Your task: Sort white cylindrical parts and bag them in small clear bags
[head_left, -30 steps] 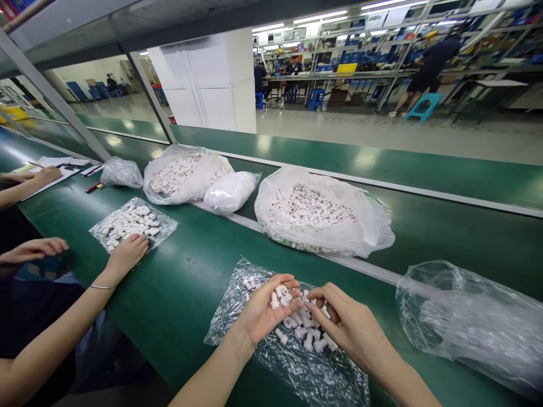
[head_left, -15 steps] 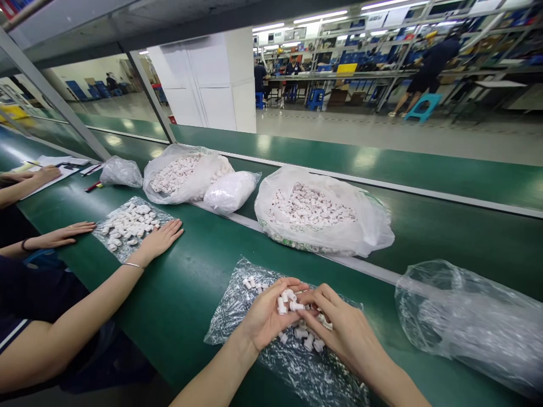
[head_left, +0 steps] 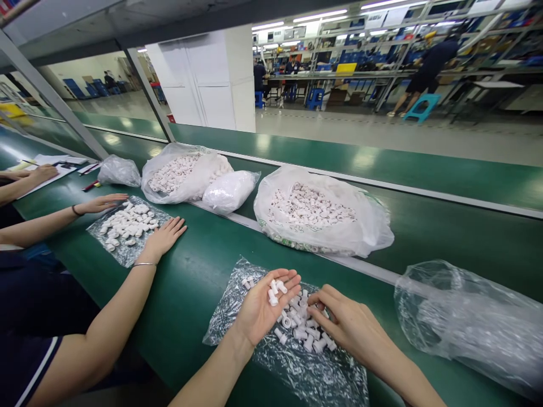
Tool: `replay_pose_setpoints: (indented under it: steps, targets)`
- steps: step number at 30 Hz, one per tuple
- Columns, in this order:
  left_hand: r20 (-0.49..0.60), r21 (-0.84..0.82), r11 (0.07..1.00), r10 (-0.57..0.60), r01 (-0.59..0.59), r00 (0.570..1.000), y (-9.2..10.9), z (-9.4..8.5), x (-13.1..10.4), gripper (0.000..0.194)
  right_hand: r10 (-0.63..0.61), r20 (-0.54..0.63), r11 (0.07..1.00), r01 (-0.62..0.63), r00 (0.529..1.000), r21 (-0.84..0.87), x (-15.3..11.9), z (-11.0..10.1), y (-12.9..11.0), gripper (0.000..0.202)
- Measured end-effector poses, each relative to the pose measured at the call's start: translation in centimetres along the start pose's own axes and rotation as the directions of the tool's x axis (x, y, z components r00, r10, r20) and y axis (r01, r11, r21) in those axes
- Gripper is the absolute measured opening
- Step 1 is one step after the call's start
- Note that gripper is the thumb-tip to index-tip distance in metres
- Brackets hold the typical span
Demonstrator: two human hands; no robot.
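Palm up, my left hand [head_left: 265,305] cradles several small white plastic fittings [head_left: 274,294], its fingers stretched out. To its right, my right hand [head_left: 343,316] has its thumb and fingers curled close over the right side of a pile of white fittings [head_left: 311,333]; whatever is between the fingertips is too small to make out. The pile lies on a clear plastic bag [head_left: 314,379] spread flat on the green table [head_left: 190,294]. A few more fittings lie at the bag's upper left, partly behind my left hand.
Beyond the bag sits an open sack [head_left: 322,209] of white fittings. Another full sack [head_left: 178,175] and a closed bag [head_left: 231,192] stand further left. A co-worker's hands [head_left: 165,237] flank fittings on a plastic bag [head_left: 123,251]. Clear plastic bags [head_left: 475,322] lie at right.
My hands have moved apart, my left hand slightly back and my right hand over the pile, uncovering more fittings. The co-worker's far hand has moved right to the top of their bag.
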State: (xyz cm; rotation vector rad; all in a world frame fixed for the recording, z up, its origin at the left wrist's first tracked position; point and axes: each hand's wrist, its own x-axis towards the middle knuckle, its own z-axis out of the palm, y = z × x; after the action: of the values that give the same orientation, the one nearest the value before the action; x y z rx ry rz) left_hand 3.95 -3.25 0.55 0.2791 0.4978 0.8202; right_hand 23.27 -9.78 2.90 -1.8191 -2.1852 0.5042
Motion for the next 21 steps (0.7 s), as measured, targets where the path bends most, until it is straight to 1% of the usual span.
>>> replay_pose_setpoints:
  steps: [2, 4, 6, 8, 10, 12, 14, 16, 18, 21]
  targets:
    - [0.016, 0.0, 1.0, -0.026, 0.026, 1.0, -0.4, 0.3, -0.1, 0.023, -0.009, -0.094, 0.999, 0.012, 0.996, 0.032, 0.0, 0.1, -0.7, 0.016]
    - [0.025, 0.007, 0.999, -0.052, 0.052, 0.998, -0.8, 0.5, -0.2, 0.023, -0.067, -0.158, 0.996, 0.076, 0.985, 0.056, 0.0, 0.5, -1.4, 0.016]
    - [0.022, 0.027, 0.996, -0.087, 0.086, 0.996, -1.2, 0.6, -0.4, 0.025, -0.139, -0.184, 0.987, 0.152, 0.973, 0.06, -0.1, 1.2, -2.1, 0.017]
    - [0.011, 0.066, 0.991, -0.119, 0.118, 0.993, -1.7, 0.7, -0.5, 0.028, -0.176, -0.194, 0.981, 0.189, 0.965, 0.051, -0.1, 2.2, -2.6, 0.018]
    - [0.008, 0.111, 0.985, -0.131, 0.129, 0.991, -2.1, 0.7, -0.7, 0.029, -0.172, -0.205, 0.983, 0.182, 0.963, 0.032, -0.2, 3.1, -2.9, 0.019]
    - [0.024, 0.129, 0.983, -0.135, 0.131, 0.991, -2.5, 0.6, -0.7, 0.027, -0.156, -0.221, 0.986, 0.166, 0.963, 0.027, -0.2, 3.6, -3.0, 0.017]
    - [0.042, 0.105, 0.986, -0.135, 0.13, 0.99, -2.7, 0.6, -0.7, 0.027, -0.139, -0.225, 0.987, 0.155, 0.964, 0.052, -0.2, 3.3, -2.9, 0.014]
    - [0.044, 0.047, 0.993, -0.114, 0.112, 0.992, -2.5, 0.5, -0.5, 0.028, -0.124, -0.194, 0.986, 0.143, 0.973, 0.085, -0.3, 2.5, -2.6, 0.012]
    - [0.022, -0.032, 0.998, -0.057, 0.057, 0.998, -2.0, 0.5, -0.3, 0.028, -0.095, -0.144, 0.989, 0.11, 0.985, 0.095, -0.3, 1.4, -1.9, 0.012]
    - [-0.025, -0.125, 0.991, 0.053, -0.056, 0.998, -0.7, 0.4, 0.0, 0.026, -0.045, -0.051, 0.998, 0.047, 0.998, 0.037, -0.5, -0.2, -0.6, 0.009]
